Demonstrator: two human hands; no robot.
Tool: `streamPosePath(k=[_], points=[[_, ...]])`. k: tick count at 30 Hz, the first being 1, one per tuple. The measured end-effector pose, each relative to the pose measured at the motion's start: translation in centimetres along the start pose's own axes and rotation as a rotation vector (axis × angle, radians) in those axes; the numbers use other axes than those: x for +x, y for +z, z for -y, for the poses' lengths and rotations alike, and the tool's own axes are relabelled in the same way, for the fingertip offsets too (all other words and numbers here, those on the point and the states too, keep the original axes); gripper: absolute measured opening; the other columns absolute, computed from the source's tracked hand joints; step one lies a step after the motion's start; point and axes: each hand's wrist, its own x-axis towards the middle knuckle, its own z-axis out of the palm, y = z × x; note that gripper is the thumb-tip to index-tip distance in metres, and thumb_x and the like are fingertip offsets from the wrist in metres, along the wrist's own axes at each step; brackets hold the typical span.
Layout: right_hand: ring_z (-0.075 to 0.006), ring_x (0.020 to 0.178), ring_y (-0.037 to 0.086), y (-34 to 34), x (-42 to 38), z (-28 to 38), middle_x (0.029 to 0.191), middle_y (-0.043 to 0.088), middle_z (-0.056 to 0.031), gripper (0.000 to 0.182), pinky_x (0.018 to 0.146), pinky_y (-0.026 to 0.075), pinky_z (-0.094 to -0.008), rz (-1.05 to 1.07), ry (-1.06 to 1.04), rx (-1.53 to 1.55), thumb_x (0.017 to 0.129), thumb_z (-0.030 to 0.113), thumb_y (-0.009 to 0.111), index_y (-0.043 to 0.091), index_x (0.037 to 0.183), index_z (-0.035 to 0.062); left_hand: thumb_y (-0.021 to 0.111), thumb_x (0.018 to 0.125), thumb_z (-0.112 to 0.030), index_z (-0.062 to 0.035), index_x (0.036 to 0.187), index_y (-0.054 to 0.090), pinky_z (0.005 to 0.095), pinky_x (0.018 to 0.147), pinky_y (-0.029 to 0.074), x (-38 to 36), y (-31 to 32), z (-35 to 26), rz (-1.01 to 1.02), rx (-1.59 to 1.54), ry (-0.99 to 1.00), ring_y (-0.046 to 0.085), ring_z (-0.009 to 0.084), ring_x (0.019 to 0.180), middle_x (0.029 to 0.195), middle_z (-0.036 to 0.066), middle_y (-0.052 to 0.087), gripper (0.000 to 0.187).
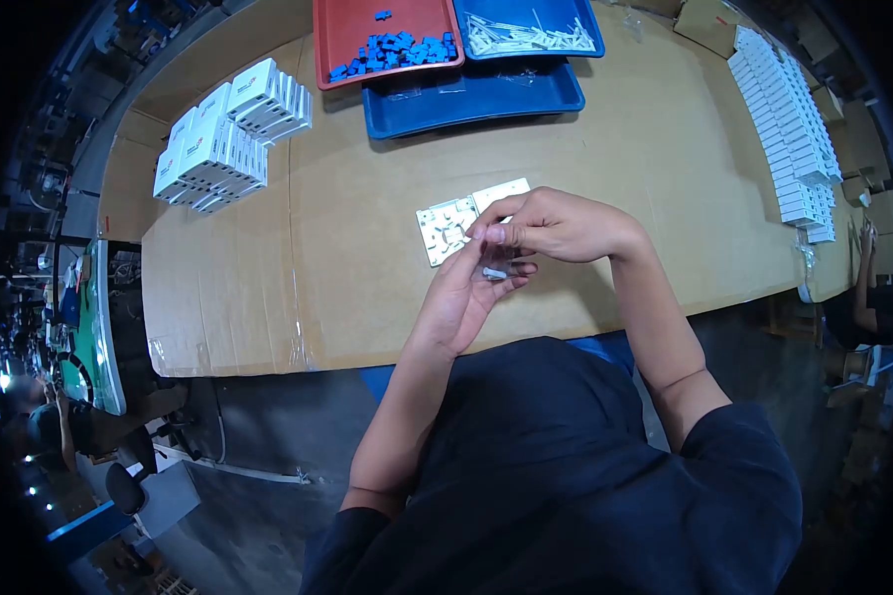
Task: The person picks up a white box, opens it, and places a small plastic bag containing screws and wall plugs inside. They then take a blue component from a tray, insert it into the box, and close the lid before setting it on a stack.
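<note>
Both hands meet in front of my chest, above the near edge of a white moulded panel (446, 230). My left hand (458, 297) is turned palm up with curled fingers, and a small white piece (494, 274) with what looks like clear plastic around it lies in them. From above, my right hand (556, 226) pinches at my left thumb and fingertip; what is between its fingertips is too small to make out. A second white panel part (502, 192) adjoins the first and is partly hidden behind my right hand.
Beyond the panels stand a red tray (387, 77) of blue pieces, a blue tray (528, 54) of white sticks and another blue tray (476, 121). Stacked white boxes (213, 139) are at left; long stacked white pieces (784, 129) line the cardboard-covered table's (357, 278) right.
</note>
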Motion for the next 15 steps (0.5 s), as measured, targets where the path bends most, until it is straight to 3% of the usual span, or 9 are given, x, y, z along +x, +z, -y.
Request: streamPosePath(k=[2, 13, 15], points=[[-0.0224, 0.094, 0.068, -0.1, -0.1, -0.1, 0.121, 0.073, -0.0134, 0.047, 0.087, 0.053, -0.0353, -0.023, -0.105, -0.041, 0.112, 0.034, 0.051, 0.072, 0.110, -0.0083, 0.040, 0.114, -0.036, -0.0011, 0.135, 0.054, 0.0423, 0.097, 0.056, -0.1, -0.3, 0.0, 0.001, 0.006, -0.009, 0.069, 0.0292, 0.110, 0.119, 0.016, 0.068, 0.043], [-0.0208, 0.096, 0.067, -1.3, 0.7, -0.4, 0.110, 0.074, -0.0119, 0.043, 0.090, 0.053, -0.0365, 0.054, -0.026, -0.009, 0.111, 0.032, 0.053, 0.072, 0.111, -0.0068, 0.043, 0.113, -0.041, -0.0026, 0.137, 0.056, 0.0401, 0.094, 0.058, 0.1, -0.2, -0.2, -0.054, 0.050, 0.004, 0.070, 0.0260, 0.105, 0.121, 0.014, 0.069, 0.046], [-0.0182, 0.097, 0.068, -3.5, 1.4, -1.6, 0.107, 0.075, -0.0097, 0.031, 0.090, 0.054, -0.0346, -0.062, -0.185, 0.029, 0.109, 0.023, 0.058, 0.073, 0.112, -0.0039, 0.045, 0.113, -0.042, -0.0017, 0.137, 0.057, 0.0375, 0.093, 0.057, 0.0, -0.3, -0.4, -0.058, 0.050, -0.009, 0.069, 0.0242, 0.106, 0.121, 0.014, 0.069, 0.048]])
